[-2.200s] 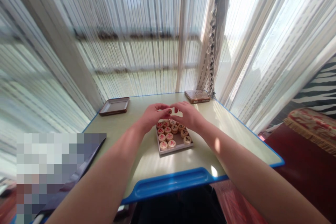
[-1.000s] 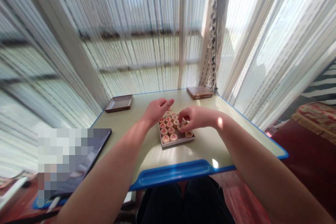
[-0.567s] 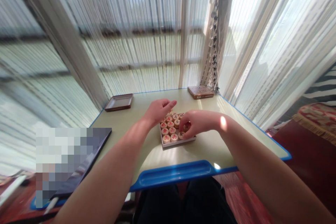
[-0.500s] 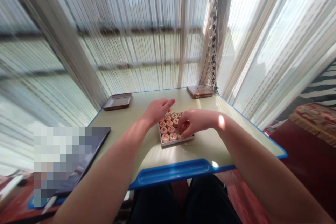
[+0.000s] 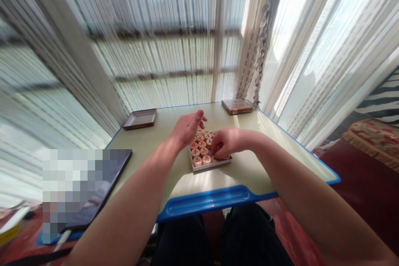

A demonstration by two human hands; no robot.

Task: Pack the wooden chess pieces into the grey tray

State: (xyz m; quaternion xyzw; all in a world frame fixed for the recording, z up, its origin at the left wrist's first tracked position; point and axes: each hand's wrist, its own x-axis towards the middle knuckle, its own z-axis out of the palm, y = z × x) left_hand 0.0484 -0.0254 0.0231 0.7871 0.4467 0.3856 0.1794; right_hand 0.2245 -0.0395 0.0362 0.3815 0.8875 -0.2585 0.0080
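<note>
Round wooden Chinese chess pieces (image 5: 202,144) with red and dark characters lie in rows in a shallow white-edged box (image 5: 212,166) on the table. My left hand (image 5: 188,128) hovers at the box's far left corner, thumb raised and fingers apart, holding nothing. My right hand (image 5: 230,140) is over the right side of the box. Its fingers are curled down among the pieces, beside a gap in the rows. The hand covers several pieces, and whatever is between its fingertips is hidden.
The pale table (image 5: 168,149) has a blue rim with a moulded groove (image 5: 207,199). An upturned box lid (image 5: 139,119) lies at the far left, a closed brown box (image 5: 237,107) at the far right. A dark laptop-like device (image 5: 107,187), partly pixelated, is at the left. Curtains hang behind.
My left hand has lifted slightly, its thumb now pointing more upward. My right fingertips have shifted a little away from the near edge of the box. The view has tilted slightly.
</note>
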